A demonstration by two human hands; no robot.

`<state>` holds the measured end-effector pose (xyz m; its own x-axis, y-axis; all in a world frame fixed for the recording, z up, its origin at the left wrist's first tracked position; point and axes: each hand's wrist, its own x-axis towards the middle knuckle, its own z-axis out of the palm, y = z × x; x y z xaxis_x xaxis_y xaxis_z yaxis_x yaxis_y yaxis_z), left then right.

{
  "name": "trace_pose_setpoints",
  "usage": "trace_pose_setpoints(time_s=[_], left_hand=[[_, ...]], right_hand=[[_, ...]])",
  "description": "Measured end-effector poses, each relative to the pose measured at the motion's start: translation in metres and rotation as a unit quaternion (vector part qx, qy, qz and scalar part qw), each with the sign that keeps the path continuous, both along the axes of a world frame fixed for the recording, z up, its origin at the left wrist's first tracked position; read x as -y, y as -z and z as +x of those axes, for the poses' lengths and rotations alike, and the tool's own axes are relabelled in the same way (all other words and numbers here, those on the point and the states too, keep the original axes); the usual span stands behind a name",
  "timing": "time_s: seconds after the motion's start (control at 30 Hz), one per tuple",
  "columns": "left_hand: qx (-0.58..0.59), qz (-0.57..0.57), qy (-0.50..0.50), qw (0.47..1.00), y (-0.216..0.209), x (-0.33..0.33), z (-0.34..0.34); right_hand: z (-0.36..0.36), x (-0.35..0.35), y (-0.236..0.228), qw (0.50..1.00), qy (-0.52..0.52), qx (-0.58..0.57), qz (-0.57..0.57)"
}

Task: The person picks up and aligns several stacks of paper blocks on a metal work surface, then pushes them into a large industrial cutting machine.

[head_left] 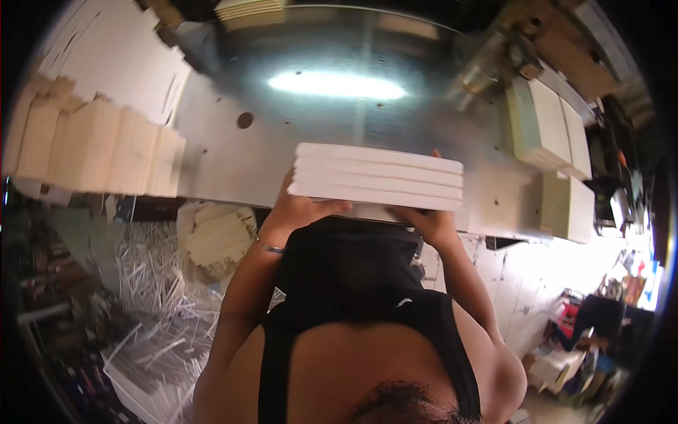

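Note:
A stack of several white, thick paper-like blocks (378, 174) stands in front of me at the near edge of the metal table. My left hand (295, 212) grips its left end, the thumb lying along the near lower side. At the right end my right hand (429, 220) is closed on the same stack, with its thumb on the near side and a fingertip showing over the far edge. The other fingers of both hands are mostly hidden by the stack.
The shiny metal table (226, 159) has small holes and a bright lamp reflection. Large cream-edged paper stacks (99, 145) fill its left side. White blocks (544, 127) stand at the right, near a machine part (487, 71). Paper strips (152, 272) litter the floor at lower left.

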<state>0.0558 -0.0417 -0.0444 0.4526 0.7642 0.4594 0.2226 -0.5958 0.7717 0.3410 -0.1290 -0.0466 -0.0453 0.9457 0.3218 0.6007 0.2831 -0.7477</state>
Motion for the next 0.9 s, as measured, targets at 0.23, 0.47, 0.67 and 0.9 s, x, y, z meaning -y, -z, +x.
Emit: trace_pose_setpoints(time_s=[0.23, 0.47, 0.67, 0.9], left_hand=[[-0.019, -0.054, -0.022, 0.998, 0.015, 0.006, -0.009], [-0.033, -0.081, -0.007, 0.996, 0.005, 0.009, -0.003], [-0.033, 0.042, -0.051, 0.997, -0.002, 0.005, 0.007], [-0.076, -0.039, 0.014, 0.996, 0.004, -0.002, 0.002]], right_hand=[[-0.009, 0.005, -0.007, 0.983, 0.065, -0.095, -0.143], [-0.007, 0.005, -0.018, 0.994, 0.065, -0.056, -0.065], [-0.006, 0.005, -0.007, 0.989, 0.067, -0.074, -0.104], [-0.004, 0.001, -0.009, 0.990, 0.099, -0.062, -0.076]])
